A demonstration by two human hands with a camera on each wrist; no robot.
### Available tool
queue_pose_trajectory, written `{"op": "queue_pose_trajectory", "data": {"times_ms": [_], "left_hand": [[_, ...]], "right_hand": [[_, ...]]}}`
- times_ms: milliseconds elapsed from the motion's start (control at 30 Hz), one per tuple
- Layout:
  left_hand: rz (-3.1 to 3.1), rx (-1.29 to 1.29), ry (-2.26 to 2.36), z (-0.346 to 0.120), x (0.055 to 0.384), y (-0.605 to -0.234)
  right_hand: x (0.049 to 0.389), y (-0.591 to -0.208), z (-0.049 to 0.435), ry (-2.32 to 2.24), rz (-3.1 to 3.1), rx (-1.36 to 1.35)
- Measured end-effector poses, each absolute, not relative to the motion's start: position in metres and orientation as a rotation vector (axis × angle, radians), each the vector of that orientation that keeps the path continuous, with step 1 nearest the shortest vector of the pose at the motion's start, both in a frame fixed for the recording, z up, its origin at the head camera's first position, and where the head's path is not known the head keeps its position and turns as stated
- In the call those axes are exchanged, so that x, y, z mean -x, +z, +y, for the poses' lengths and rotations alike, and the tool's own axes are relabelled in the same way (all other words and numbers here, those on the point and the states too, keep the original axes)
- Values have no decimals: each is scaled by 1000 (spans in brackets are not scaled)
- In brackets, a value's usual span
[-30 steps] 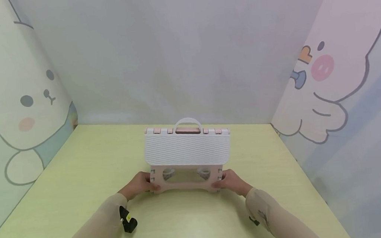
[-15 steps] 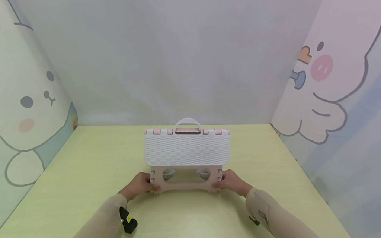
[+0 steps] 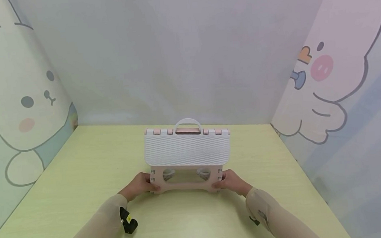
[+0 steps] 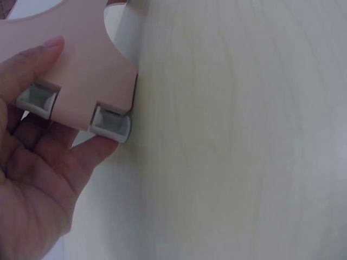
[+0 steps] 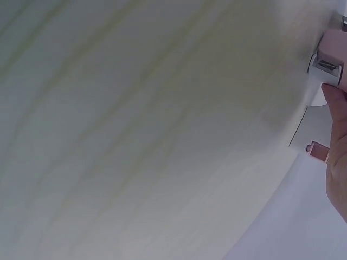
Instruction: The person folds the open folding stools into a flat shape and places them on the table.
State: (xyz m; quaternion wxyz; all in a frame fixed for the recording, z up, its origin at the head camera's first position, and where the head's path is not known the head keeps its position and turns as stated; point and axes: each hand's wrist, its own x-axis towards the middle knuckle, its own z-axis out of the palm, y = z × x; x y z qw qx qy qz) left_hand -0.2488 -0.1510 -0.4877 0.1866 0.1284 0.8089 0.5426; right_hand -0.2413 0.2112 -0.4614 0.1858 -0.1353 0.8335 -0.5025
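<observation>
A white and pink folding step stool (image 3: 187,149) stands unfolded at the middle of the table, its ribbed white top tilted toward me and a white carry handle (image 3: 187,120) arching at the back. My left hand (image 3: 140,185) grips the left edge of its pink front leg panel (image 3: 185,186). In the left wrist view, the thumb (image 4: 40,59) lies on the pink face while the other fingers curl behind the hinged edge. At the opposite edge, my right hand (image 3: 230,182) holds the panel with its thumb in front. Only part of that hand (image 5: 337,146) shows in the right wrist view.
The pale yellow wood-grain table (image 3: 80,172) extends around the stool. A light grey wall covering (image 3: 178,52) rises behind it, with cartoon-printed panels (image 3: 26,120) at both sides. Black wrist-camera gear (image 3: 128,221) hangs at the left sleeve.
</observation>
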Motion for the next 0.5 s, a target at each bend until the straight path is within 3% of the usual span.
{"op": "queue_pose_trajectory", "data": {"times_ms": [500], "left_hand": [[2282, -384, 1524, -152, 248, -487]], "right_hand": [[228, -437, 204, -1422, 2347, 386]]}}
